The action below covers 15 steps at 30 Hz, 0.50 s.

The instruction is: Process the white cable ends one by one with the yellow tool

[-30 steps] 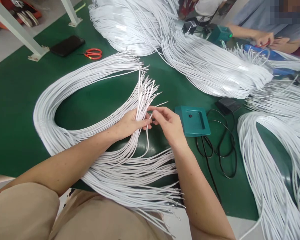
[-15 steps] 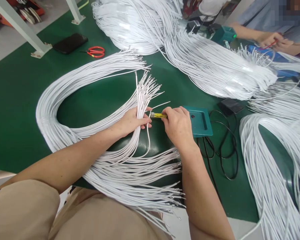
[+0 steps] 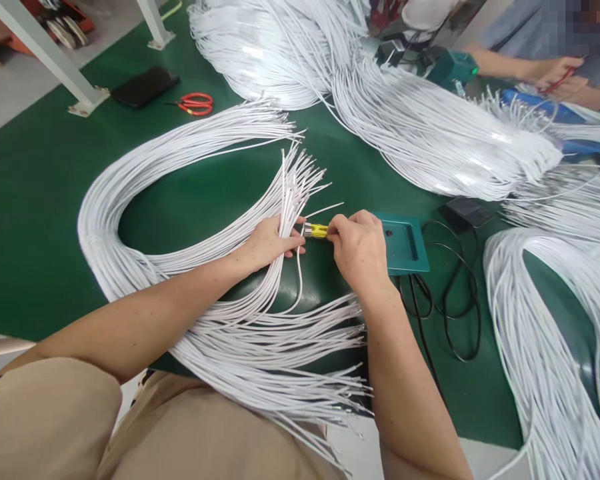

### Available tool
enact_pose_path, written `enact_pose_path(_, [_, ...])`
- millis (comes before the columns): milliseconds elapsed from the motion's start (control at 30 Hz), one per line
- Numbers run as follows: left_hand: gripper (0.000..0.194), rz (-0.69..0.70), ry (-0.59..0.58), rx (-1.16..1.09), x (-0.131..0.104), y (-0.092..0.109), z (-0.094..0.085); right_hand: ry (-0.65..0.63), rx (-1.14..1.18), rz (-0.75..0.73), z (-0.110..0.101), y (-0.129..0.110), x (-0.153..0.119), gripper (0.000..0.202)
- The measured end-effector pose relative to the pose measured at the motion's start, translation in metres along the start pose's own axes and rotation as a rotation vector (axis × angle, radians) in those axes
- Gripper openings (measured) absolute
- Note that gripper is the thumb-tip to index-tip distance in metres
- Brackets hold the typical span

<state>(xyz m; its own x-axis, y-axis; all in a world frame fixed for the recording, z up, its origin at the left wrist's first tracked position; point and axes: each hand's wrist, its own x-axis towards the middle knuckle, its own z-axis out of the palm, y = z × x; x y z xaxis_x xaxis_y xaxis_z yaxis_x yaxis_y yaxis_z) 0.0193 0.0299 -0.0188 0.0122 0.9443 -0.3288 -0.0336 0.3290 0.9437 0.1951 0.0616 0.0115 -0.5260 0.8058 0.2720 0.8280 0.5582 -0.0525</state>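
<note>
My left hand is closed round a small bunch of white wires, whose tipped ends fan out above the fingers. One single wire hangs apart at the fingertips, its upper end against the metal tip of a small yellow-handled tool. My right hand grips that tool from the right, fingers pinched on its handle; the far end is hidden in the palm. Beneath my forearms lies a larger looped bundle of white wires, with loose ends spread at the table's front edge.
On the green table are a black phone, red-handled scissors, a teal tray-like device and black cable. Large wire bundles fill the back and right. A co-worker's hands are at the upper right.
The yellow tool shows more broadly now, its handles apparently turned or spread, still at the single wire. The whole view has shifted slightly. The co-worker's hands have moved a little.
</note>
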Motion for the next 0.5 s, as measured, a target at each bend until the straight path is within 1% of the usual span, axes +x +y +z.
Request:
enact_pose_path(67, [0.047,-0.002,-0.003,-0.002,0.000,0.000,0.000,-0.008,0.004,-0.006,-0.002,-0.001,-0.001,0.020])
enact_pose_path(133, [0.047,-0.006,-0.011,-0.001,0.000,0.000,-0.001,0.027,0.008,0.015,-0.005,0.000,-0.003,0.016])
enact_pose_path(200, [0.047,-0.004,-0.023,0.002,0.000,-0.001,-0.002,0.106,-0.018,0.095,-0.005,0.003,-0.005,0.018])
enact_pose_path(267, [0.046,-0.001,-0.037,-0.001,0.001,-0.003,-0.003,0.176,-0.078,0.207,-0.003,0.008,-0.008,0.027])
enact_pose_path(367, [0.047,-0.023,-0.048,-0.027,0.000,-0.003,-0.006,0.165,-0.142,0.277,0.004,0.015,-0.011,0.036])
enact_pose_path(433, [0.048,-0.041,-0.037,-0.049,-0.001,-0.001,-0.008,0.144,-0.146,0.271,0.006,0.018,-0.012,0.037])
enact_pose_path(500, [0.050,-0.036,-0.024,-0.070,-0.003,0.001,-0.010,0.157,-0.115,0.256,0.003,0.017,-0.011,0.036])
